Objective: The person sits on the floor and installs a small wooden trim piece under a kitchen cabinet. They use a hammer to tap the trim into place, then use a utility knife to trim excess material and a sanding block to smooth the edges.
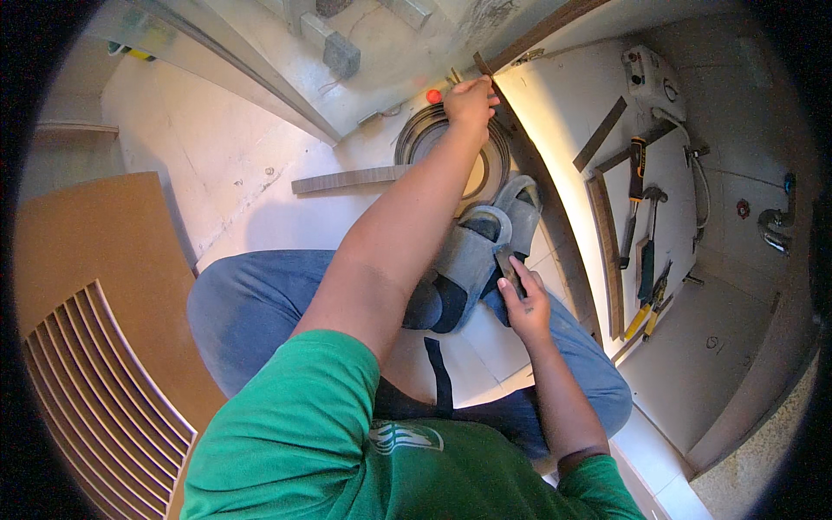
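My left hand (471,98) reaches far forward and pinches the end of a dark brown edge strip (482,64) at the top corner of a white panel (563,113). Just below that hand lies a coiled roll of edge banding (433,130) on the floor. My right hand (523,299) rests by my knee, closed around a small dark flat tool (508,263). I sit on the floor in blue jeans and grey slippers (485,243).
On the white panel lie brown strip offcuts (600,134), a chisel with orange and black handle (635,178), a hammer (650,225), pliers (652,299) and a white power tool (652,80). A slotted brown board (104,347) lies at left. A loose strip (347,179) lies ahead.
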Action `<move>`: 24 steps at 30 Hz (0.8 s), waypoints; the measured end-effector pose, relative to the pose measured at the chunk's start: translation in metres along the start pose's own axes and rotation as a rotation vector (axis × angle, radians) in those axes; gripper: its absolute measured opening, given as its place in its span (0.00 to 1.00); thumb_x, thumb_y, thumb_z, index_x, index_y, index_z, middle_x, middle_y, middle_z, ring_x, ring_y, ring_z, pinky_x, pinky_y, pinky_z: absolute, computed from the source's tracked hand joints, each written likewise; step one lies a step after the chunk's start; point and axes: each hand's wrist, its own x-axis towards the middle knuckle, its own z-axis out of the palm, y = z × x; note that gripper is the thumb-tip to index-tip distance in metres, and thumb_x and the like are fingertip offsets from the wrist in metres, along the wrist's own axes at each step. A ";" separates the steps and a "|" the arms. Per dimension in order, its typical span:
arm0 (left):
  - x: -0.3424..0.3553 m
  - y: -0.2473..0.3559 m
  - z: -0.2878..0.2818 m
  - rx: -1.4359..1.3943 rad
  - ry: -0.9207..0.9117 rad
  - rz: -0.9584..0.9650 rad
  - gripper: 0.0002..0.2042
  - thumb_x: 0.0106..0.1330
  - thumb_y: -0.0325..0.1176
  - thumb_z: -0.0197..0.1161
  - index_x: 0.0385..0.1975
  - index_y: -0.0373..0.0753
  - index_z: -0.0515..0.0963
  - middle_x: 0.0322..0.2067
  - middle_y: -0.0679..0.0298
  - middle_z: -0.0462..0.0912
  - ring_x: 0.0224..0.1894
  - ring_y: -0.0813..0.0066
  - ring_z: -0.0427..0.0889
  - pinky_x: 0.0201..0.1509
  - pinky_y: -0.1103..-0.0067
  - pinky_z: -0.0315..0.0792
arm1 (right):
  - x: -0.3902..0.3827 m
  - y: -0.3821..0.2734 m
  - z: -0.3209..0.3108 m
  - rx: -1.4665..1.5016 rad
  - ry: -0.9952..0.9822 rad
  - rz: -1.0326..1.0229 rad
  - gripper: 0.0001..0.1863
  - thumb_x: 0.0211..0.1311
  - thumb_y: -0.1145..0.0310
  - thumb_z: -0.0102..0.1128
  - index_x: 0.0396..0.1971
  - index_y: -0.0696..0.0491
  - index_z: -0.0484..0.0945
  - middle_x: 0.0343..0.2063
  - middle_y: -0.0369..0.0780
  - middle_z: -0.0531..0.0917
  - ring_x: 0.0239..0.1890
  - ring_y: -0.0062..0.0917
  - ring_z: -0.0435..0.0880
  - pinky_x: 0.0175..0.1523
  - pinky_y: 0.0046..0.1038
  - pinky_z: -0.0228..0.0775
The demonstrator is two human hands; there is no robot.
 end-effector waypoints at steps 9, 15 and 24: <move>0.002 -0.011 0.002 0.045 -0.018 0.171 0.08 0.64 0.32 0.66 0.35 0.33 0.81 0.28 0.64 0.84 0.24 0.77 0.82 0.25 0.83 0.72 | 0.003 -0.001 0.002 0.003 0.015 -0.016 0.25 0.61 0.61 0.68 0.59 0.49 0.79 0.41 0.47 0.82 0.46 0.36 0.83 0.54 0.32 0.73; 0.021 -0.011 0.013 0.276 0.176 0.306 0.10 0.56 0.33 0.69 0.28 0.33 0.78 0.24 0.60 0.83 0.19 0.72 0.80 0.23 0.76 0.72 | 0.002 -0.003 0.002 -0.031 -0.018 0.011 0.25 0.63 0.63 0.67 0.60 0.50 0.78 0.41 0.45 0.82 0.45 0.33 0.82 0.54 0.30 0.72; 0.004 -0.023 0.015 0.500 0.064 0.413 0.16 0.56 0.42 0.73 0.34 0.34 0.83 0.30 0.57 0.87 0.32 0.62 0.85 0.41 0.70 0.77 | 0.001 -0.008 0.004 -0.065 -0.035 0.039 0.24 0.66 0.67 0.65 0.62 0.52 0.76 0.41 0.41 0.81 0.45 0.26 0.80 0.56 0.27 0.70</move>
